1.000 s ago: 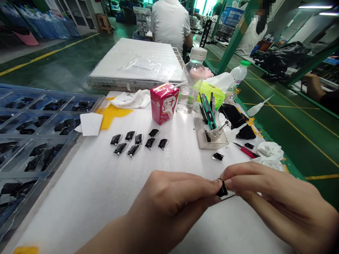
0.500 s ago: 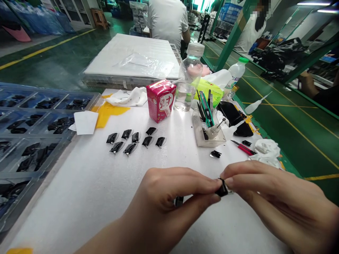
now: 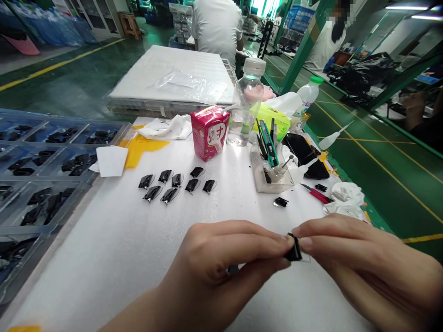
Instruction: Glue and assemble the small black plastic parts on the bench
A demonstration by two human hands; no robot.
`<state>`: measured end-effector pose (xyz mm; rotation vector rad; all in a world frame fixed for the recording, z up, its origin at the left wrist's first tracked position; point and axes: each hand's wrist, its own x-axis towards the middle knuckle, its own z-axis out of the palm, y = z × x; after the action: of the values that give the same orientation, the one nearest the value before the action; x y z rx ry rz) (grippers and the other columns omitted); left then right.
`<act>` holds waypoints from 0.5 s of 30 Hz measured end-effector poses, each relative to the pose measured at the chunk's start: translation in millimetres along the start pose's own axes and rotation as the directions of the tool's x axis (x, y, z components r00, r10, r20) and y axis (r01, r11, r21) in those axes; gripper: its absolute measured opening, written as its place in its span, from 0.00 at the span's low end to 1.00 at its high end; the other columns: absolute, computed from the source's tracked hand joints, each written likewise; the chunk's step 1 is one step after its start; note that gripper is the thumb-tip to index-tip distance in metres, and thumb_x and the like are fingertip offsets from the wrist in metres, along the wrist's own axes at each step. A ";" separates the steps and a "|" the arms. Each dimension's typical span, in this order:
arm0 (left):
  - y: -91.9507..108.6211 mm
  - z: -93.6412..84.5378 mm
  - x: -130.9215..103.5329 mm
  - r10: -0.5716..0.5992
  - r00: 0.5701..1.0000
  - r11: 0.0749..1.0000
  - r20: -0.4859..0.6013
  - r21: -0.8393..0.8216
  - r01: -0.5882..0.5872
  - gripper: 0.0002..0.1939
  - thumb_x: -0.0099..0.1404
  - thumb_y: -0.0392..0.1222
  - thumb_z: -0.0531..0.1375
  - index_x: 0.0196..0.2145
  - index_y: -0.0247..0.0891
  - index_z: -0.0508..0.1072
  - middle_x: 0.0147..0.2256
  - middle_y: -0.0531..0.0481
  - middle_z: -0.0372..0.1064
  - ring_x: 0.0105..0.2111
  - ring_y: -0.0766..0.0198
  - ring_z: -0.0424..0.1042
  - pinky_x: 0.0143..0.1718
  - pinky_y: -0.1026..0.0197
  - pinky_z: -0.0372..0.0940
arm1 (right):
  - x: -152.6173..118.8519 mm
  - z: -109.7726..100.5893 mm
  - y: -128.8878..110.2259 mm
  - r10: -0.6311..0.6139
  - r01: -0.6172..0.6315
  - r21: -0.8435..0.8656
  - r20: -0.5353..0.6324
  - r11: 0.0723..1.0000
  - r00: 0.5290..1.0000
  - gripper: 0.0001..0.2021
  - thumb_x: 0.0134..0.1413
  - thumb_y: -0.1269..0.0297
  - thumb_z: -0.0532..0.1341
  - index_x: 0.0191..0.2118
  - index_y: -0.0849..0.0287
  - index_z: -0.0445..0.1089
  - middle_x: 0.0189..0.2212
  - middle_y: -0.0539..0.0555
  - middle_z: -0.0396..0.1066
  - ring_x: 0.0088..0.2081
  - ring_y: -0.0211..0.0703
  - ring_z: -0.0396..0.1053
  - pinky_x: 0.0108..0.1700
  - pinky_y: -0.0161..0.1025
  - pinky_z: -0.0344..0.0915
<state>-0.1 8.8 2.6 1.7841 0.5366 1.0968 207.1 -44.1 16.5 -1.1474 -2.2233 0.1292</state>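
Note:
Between my two hands is a small black part (image 3: 294, 249) with a clear film edge sticking out below it. My left hand (image 3: 221, 263) pinches its left side between thumb and fingertips. My right hand (image 3: 360, 258) grips its right edge, with thumb and forefinger pressed together. A dark piece (image 3: 233, 268) shows in the gap under my left fingers; I cannot make out what it is. On the white work surface (image 3: 114, 258), several like black parts (image 3: 169, 195) with clear film lie in a loose group. Another small black part (image 3: 280, 202) lies just beyond my hands.
On the left stands a divided plastic tray (image 3: 58, 182) of black parts. Ahead are a red drink carton (image 3: 209, 133), a plastic bottle (image 3: 246, 106) and a tool holder (image 3: 272, 180) with cutters and tweezers. A red-handled knife (image 3: 316, 193) and crumpled white cloth (image 3: 345, 198) lie right. A person (image 3: 218, 27) sits beyond.
The black part has turned slightly between my fingers, showing more of its face and of the clear film. Both hands keep their grip, with only small finger shifts.

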 end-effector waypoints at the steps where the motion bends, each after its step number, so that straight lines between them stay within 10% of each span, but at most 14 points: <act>1: 0.6 -1.0 0.2 0.028 1.000 1.000 0.001 0.001 -0.028 0.12 0.57 0.22 0.64 0.37 0.32 0.79 0.36 0.45 0.81 0.35 0.64 0.80 0.39 0.70 0.76 | -1.5 0.2 0.5 -0.003 0.003 0.013 -0.005 1.000 1.000 0.08 0.64 0.72 0.55 0.45 0.57 0.69 0.40 0.53 0.75 0.39 0.37 0.74 0.42 0.30 0.71; 15: 1.6 3.4 -9.3 0.056 0.997 0.962 -0.056 0.270 -0.039 0.05 0.59 0.25 0.63 0.34 0.30 0.75 0.29 0.48 0.77 0.28 0.68 0.76 0.31 0.72 0.69 | 4.0 15.4 0.3 0.204 -0.278 0.369 0.226 0.887 0.952 0.12 0.62 0.73 0.57 0.49 0.53 0.63 0.42 0.52 0.67 0.48 0.38 0.66 0.46 0.33 0.66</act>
<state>-2.0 -0.5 -0.6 2.0100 0.7125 1.1595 196.8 -38.0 6.1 -1.2105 -2.0605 0.7846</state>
